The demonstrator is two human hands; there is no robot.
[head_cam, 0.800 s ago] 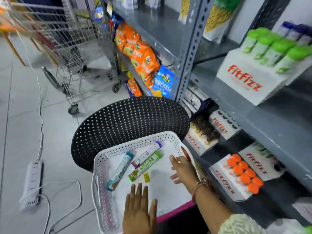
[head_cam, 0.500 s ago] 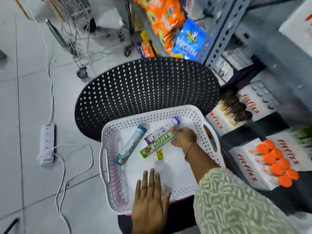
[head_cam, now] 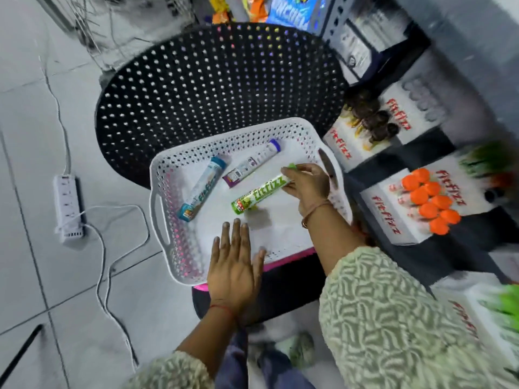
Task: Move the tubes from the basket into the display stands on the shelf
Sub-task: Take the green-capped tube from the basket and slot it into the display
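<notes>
Inside the white basket [head_cam: 160, 217], toward its three o'clock wall, your right hand [head_cam: 307, 186] has its fingers [head_cam: 295, 173] curled around the cap end of the green tube [head_cam: 259, 193]. The thumb side is hidden under the hand, so I judge the grip closed on the tube but cannot tell how firm it is. The tube's long axis runs from about eight o'clock at its base to two o'clock at the green cap, and you hold it at the two o'clock end only. The base end reaches out free toward the middle of the basket, and whether it rests on the floor or is just clear of it cannot be told.

Your left hand [head_cam: 234, 272] lies flat and spread over the basket's near rim at six o'clock, holding nothing, well apart from the green tube. So the right hand is the one placed for this move.

Two more tubes lie loose in the basket: the blue tube [head_cam: 202, 192] at nine o'clock of the green one, and the purple tube [head_cam: 254, 163] at eleven o'clock, just beside it and roughly parallel.

The display stands [head_cam: 390, 220] sit at three o'clock of your right hand, beyond the basket wall. Expect the free base end to swing as you lift; raise it clear of the wall before carrying it across.
</notes>
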